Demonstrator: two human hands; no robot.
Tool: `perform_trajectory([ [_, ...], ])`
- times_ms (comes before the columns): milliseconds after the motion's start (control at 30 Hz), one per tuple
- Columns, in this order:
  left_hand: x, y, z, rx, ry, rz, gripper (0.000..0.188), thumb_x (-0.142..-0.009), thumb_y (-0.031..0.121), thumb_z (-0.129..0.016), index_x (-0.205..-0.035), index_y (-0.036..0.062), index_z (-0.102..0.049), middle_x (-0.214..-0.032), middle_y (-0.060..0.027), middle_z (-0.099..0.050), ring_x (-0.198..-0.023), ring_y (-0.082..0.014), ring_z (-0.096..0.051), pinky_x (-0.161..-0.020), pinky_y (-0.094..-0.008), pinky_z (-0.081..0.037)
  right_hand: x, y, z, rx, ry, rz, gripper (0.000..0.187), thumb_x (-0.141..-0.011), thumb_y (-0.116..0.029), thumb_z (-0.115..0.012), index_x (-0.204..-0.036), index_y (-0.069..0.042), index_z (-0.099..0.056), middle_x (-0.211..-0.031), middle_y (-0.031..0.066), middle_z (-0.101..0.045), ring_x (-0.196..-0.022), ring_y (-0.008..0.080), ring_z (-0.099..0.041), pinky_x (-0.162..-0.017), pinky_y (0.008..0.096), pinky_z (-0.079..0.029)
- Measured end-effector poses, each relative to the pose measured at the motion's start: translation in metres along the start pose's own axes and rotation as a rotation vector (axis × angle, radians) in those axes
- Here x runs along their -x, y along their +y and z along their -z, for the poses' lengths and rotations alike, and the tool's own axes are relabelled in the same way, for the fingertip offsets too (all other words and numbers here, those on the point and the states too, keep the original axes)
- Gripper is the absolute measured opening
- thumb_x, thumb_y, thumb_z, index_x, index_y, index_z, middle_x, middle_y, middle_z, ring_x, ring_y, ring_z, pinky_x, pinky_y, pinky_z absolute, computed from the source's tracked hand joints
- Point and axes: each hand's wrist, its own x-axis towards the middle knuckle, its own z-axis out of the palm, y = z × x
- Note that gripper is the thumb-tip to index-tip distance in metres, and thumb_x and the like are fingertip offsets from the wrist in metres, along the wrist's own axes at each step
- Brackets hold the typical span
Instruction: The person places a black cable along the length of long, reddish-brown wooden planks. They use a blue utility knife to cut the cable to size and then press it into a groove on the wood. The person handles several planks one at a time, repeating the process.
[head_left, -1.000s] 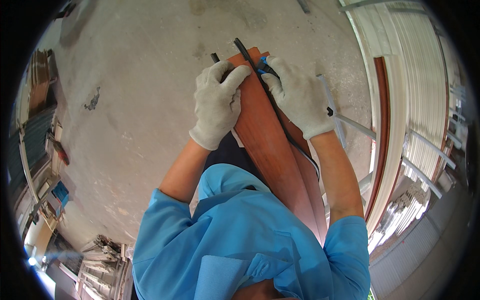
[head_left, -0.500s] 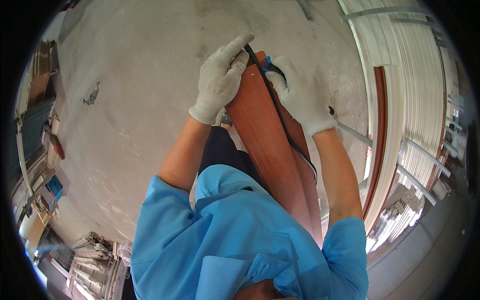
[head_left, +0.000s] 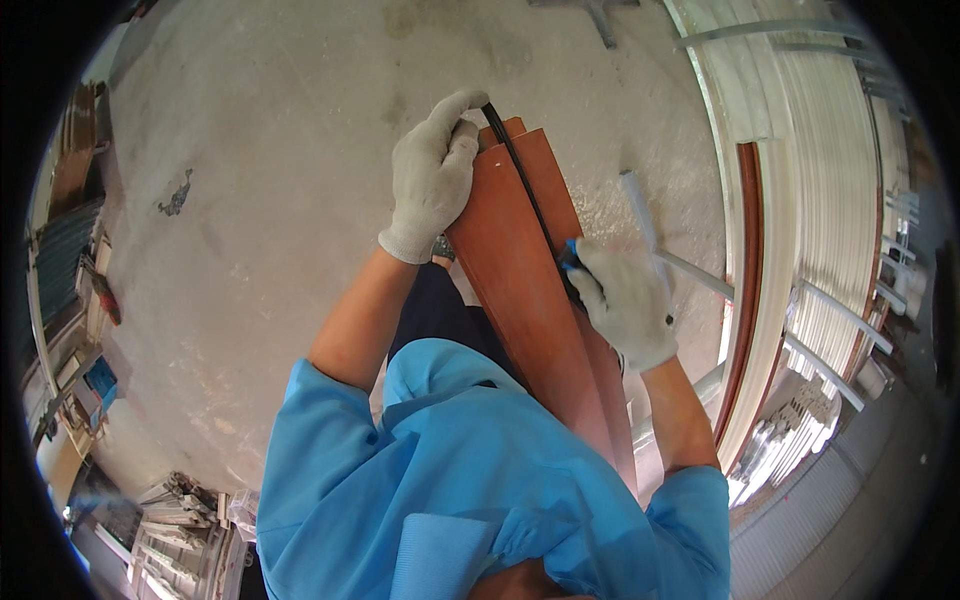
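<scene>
A long reddish-brown panel [head_left: 515,250], wood-coloured, slants from my body toward the far middle, its near end hidden by my blue shirt. Along it runs a thin black flexible strip [head_left: 528,180], whose far end sticks out past the panel. My left hand [head_left: 432,175], in a pale knit glove, grips the panel's left edge near the far end; its forefinger reaches over the strip's tip. My gloved right hand [head_left: 628,305] is closed around a small blue-and-black hand tool [head_left: 571,256], which meets the strip about midway down the panel. Most of the tool is hidden in the fingers.
Long white profiles [head_left: 825,170] lie stacked on metal arms at the right, with one brown profile [head_left: 748,280] among them. A grey metal leg [head_left: 640,215] stands beyond my right hand. Bundled offcuts [head_left: 180,530] sit at the lower left on the concrete floor [head_left: 270,200].
My right hand has slid with the tool down the strip toward my body, baring the far part of the panel. My left hand stays at the far end, its forefinger now bent lower over the strip's tip.
</scene>
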Motion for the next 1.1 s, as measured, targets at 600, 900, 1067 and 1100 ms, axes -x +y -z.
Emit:
perform_trajectory([
  [600,0.009,0.02,-0.014,-0.782,0.492,-0.681,0.038,-0.102,0.05,-0.059,-0.099,0.013,-0.068,-0.099,-0.0058,-0.071,-0.097,-0.0234,-0.062,-0.091,-0.0522,-0.046,0.18,0.019,0.01,0.098,-0.087,0.061,0.035,-0.095,-0.025,-0.066,-0.127,-0.01,-0.065,-0.101,0.0134,-0.072,-0.09,0.0335,-0.069,-0.077,0.0443,-0.055],
  [900,0.275,0.062,-0.237,-0.536,-1.366,-0.814,0.046,-0.081,0.049,-0.077,-0.11,0.0133,-0.076,-0.093,-0.0136,-0.074,-0.09,-0.0353,-0.069,-0.079,-0.0424,-0.053,0.439,0.039,0.058,-0.251,0.474,-0.527,0.03,-0.099,-0.017,-0.065,-0.127,-0.005,-0.064,-0.105,0.0111,-0.074,-0.095,0.0237,-0.07,-0.085,0.0338,-0.055],
  [1067,0.316,0.07,-0.288,-0.5,-1.324,-0.69,0.036,-0.084,0.035,-0.074,-0.113,0.015,-0.076,-0.103,-0.011,-0.074,-0.097,-0.0312,-0.07,-0.082,-0.044,-0.053,0.559,0.02,0.068,-0.168,0.549,-0.944,0.039,-0.101,-0.027,-0.066,-0.132,-0.005,-0.058,-0.093,0.0054,-0.068,-0.068,0.0093,-0.058,-0.056,0.025,-0.045],
  [1100,0.317,0.072,-0.288,-0.489,-1.236,-0.697,0.035,-0.085,0.033,-0.073,-0.114,0.0154,-0.076,-0.104,-0.0103,-0.075,-0.098,-0.0301,-0.07,-0.083,-0.0445,-0.052,0.57,0.016,0.064,-0.258,0.623,-0.884,0.036,-0.102,-0.025,-0.065,-0.131,-0.005,-0.058,-0.087,0.0033,-0.064,-0.063,0.0055,-0.05,-0.052,0.0244,-0.036],
])
